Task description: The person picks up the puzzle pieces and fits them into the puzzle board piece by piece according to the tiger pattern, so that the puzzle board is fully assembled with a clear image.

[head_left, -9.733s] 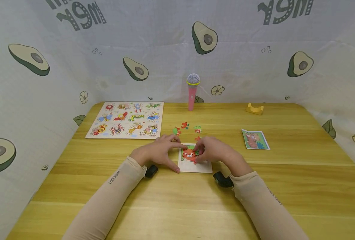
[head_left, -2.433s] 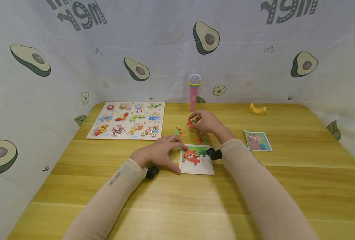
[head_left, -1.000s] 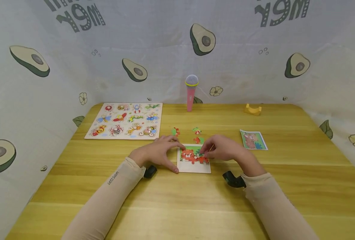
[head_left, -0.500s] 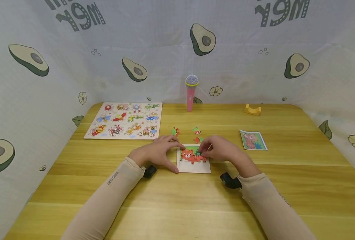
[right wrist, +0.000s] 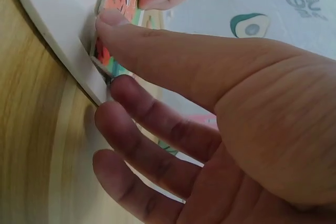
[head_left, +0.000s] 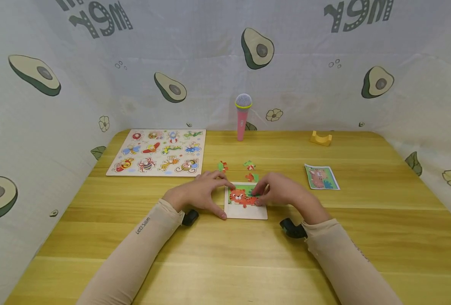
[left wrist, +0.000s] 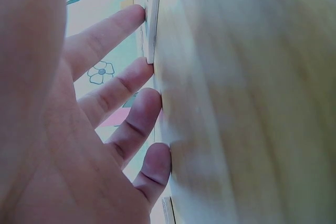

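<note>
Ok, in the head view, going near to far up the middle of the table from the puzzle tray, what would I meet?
Puzzle tray → nearest loose piece → left loose piece and right loose piece, about level → pink microphone → avocado-print cloth.

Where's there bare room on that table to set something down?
Free: the tabletop between left sleeve and right sleeve, before the puzzle tray; the area right of the right sleeve, nearer than the picture card; the gap between microphone and yellow holder. Crowded: around the tray, with left hand, right hand and loose pieces; the back left, under the insect board.
</note>
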`<state>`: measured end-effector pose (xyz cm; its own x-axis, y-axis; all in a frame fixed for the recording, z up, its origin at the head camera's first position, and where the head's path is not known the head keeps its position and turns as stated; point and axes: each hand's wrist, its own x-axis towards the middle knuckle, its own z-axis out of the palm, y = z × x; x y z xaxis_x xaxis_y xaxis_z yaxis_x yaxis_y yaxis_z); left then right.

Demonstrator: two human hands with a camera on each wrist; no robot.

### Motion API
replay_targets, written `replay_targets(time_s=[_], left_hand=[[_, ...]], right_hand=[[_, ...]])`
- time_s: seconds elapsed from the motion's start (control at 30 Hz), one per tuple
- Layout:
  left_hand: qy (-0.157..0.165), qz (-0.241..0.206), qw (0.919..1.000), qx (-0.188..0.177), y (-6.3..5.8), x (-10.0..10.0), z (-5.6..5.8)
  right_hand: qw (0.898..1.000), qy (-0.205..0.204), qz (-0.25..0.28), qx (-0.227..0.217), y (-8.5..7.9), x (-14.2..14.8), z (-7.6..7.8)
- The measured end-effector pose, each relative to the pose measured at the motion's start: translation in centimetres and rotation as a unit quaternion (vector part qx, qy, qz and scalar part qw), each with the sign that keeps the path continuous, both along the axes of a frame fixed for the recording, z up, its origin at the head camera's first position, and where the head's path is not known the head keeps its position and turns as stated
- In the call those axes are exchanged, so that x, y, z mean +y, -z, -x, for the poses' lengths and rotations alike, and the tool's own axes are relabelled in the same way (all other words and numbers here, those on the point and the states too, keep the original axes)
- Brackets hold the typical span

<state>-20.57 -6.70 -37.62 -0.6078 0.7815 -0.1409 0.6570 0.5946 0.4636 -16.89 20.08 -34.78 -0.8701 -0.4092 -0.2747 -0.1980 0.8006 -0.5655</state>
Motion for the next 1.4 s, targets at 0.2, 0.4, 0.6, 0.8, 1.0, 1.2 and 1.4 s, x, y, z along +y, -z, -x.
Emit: replay_targets(time_s=[0.2, 0.4, 0.6, 0.8, 1.0, 1.2, 1.4], left_hand=[[-0.002, 0.004, 1.0, -0.001, 0.0, 0.0, 0.0], [-0.002, 0.001, 1.0, 0.0, 0.0, -0.1, 0.1], [0.001, 0.001, 1.0, -0.002, -0.1, -0.1, 0.1], [0.001, 0.0, 1.0, -0.005, -0.3, 0.0, 0.0], [-0.002, 0.0, 1.0, -0.008, -0.3, 0.0, 0.0], [-0.005, -0.001, 1.0, -0.008, -0.3, 0.0, 0.0], [-0.002, -0.003, 0.9999, -0.01, -0.3, 0.0, 0.0]], right_hand=[[1.0, -0.006, -0.003, 0.01, -0.2, -0.2, -0.2], [1.0, -0.001, -0.007, 0.016, -0.3, -0.6, -0.4], [1.0, 0.001, -0.015, 0.018, -0.3, -0.8, -0.5], [1.0, -0.001, -0.02, 0.013, -0.5, -0.9, -0.5], [1.0, -0.013, -0.02, 0.012, -0.5, -0.9, -0.5], [1.0, -0.011, -0.026, 0.009, -0.6, -1.0, -0.6], [0.998, -0.014, -0.049, 0.024, -0.5, -1.3, -0.7]])
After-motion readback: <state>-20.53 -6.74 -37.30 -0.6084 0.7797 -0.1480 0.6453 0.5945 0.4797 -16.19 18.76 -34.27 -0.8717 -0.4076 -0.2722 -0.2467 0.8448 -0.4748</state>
